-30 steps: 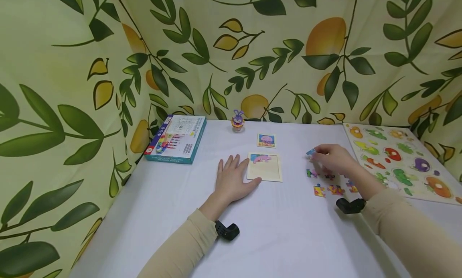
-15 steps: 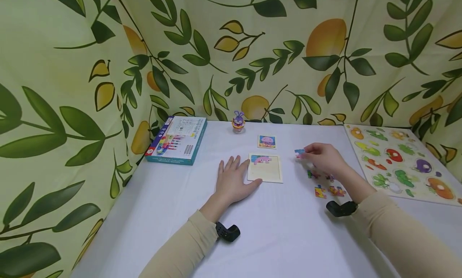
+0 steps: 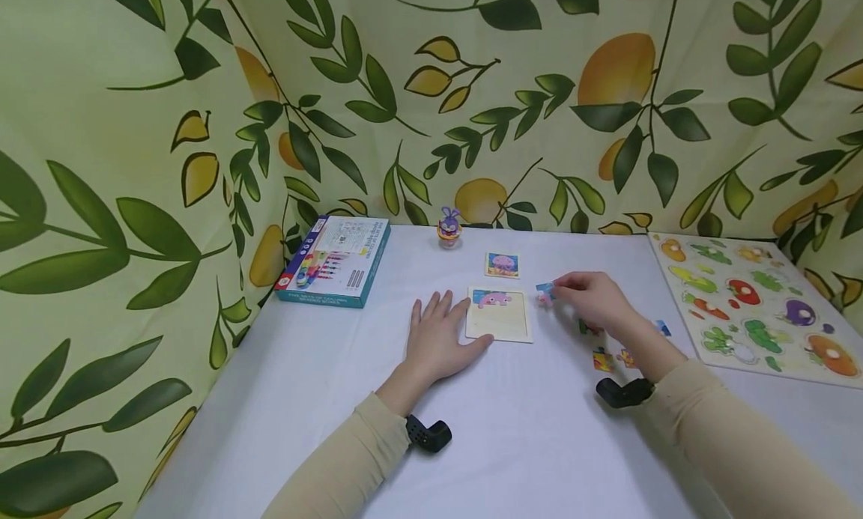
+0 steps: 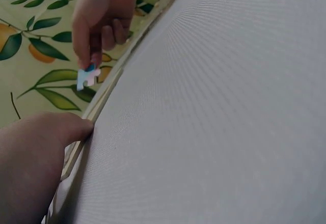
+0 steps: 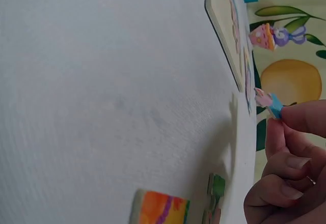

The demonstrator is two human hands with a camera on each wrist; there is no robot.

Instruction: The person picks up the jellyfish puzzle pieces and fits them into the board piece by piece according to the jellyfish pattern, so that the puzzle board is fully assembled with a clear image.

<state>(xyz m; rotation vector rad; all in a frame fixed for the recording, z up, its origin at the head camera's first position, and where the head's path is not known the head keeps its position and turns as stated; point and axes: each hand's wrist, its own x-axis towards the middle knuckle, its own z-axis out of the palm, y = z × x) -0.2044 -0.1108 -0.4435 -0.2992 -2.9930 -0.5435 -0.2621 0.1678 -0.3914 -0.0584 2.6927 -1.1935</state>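
A blue and pink jigsaw puzzle piece (image 3: 544, 294) is pinched between the thumb and finger of my right hand (image 3: 596, 302), raised just right of the puzzle tray (image 3: 499, 327). In the right wrist view the piece (image 5: 269, 103) sticks out past the fingertips. The pale square tray holds joined pieces showing a pink creature (image 3: 494, 299) along its top; its lower part is bare. My left hand (image 3: 438, 343) lies with fingers spread at the tray's left side, thumb at the lower edge. Loose puzzle pieces (image 3: 603, 360) lie below my right hand, which partly hides them.
Behind the tray lies a small picture card (image 3: 503, 264) with a pink octopus. A purple rabbit figurine (image 3: 449, 228) stands near the back edge. At left is a flat box (image 3: 333, 260); at right, a vegetable picture board (image 3: 755, 309). Patterned curtain (image 3: 377, 167) encloses the table.
My right hand has moved left with the pinched puzzle piece, from above the loose pieces to beside the tray. My left hand has stayed at the tray.
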